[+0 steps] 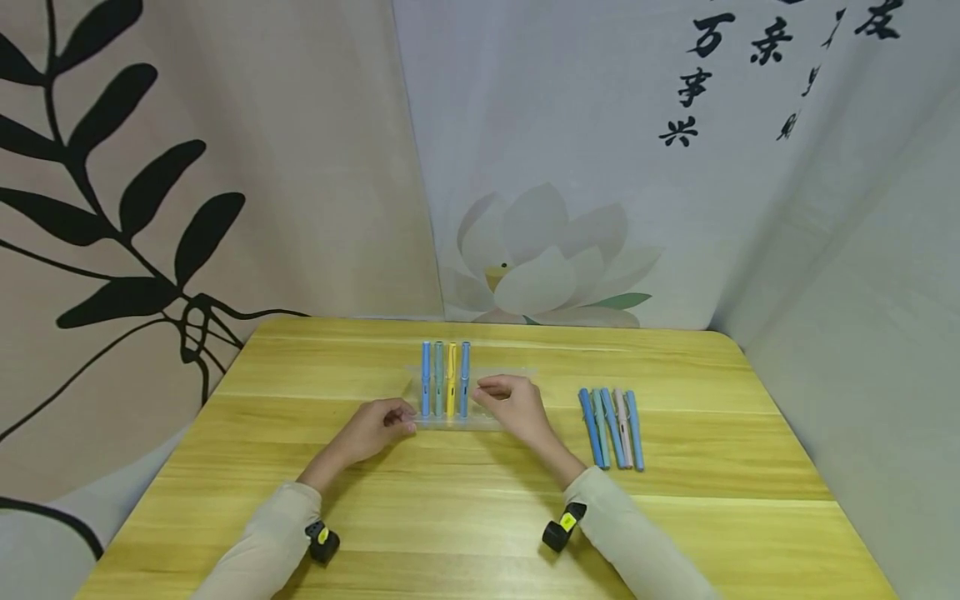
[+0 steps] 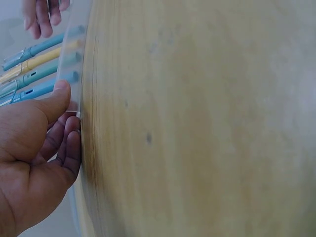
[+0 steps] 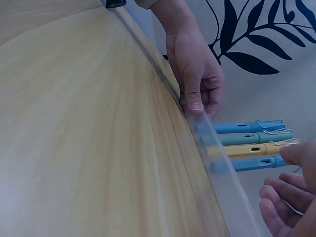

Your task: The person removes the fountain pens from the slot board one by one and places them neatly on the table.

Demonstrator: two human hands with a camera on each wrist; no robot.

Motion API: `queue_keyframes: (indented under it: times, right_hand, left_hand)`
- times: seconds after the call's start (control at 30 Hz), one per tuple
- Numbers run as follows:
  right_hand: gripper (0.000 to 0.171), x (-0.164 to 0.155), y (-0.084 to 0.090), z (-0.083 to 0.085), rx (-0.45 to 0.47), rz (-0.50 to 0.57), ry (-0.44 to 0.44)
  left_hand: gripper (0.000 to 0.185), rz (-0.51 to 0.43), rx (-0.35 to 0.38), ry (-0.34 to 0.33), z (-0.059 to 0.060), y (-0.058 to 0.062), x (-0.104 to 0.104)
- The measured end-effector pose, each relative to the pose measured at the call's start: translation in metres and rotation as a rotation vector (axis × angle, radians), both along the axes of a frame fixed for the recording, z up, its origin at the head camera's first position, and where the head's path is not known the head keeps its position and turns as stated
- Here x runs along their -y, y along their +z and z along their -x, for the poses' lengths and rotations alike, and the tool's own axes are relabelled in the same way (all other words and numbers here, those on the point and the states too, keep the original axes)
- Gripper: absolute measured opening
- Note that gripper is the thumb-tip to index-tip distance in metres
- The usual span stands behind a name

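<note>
A clear pen stand (image 1: 480, 423) sits on the table with several pens upright in its left part: a blue pen (image 1: 426, 379), a green pen (image 1: 438, 379), a yellow pen (image 1: 452, 379) and another blue pen (image 1: 465, 379). My left hand (image 2: 34, 148) pinches the stand's left end between thumb and fingers. Beside the rightmost blue pen is my right hand (image 1: 513, 404), its fingers loosely bent with nothing between them. In the right wrist view, its fingertip overlaps the pens' clip ends; contact cannot be told.
Right of the stand, several capped pens lie side by side on the wooden table (image 1: 450, 525), among them a pink pen (image 1: 623, 429) and a green pen (image 1: 602, 429). Behind the table hangs a printed curtain (image 1: 337, 167).
</note>
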State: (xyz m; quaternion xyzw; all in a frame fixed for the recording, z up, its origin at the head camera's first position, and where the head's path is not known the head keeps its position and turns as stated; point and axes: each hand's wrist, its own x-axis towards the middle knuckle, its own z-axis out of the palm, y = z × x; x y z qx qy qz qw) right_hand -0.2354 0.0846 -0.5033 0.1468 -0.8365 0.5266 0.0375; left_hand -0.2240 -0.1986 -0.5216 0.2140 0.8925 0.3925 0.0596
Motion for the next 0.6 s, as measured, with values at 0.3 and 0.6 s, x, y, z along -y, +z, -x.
queue_keyframes:
  times: [0.3, 0.6]
  right_hand:
    - [0.032, 0.017, -0.002, 0.007, 0.063, 0.005, -0.017]
    - [0.031, 0.025, -0.004, 0.011, 0.108, 0.009, -0.027]
  left_hand:
    - [0.014, 0.001, -0.01, 0.001, 0.0, 0.002, 0.0]
    - [0.014, -0.02, 0.006, -0.012, -0.001, 0.002, 0.001]
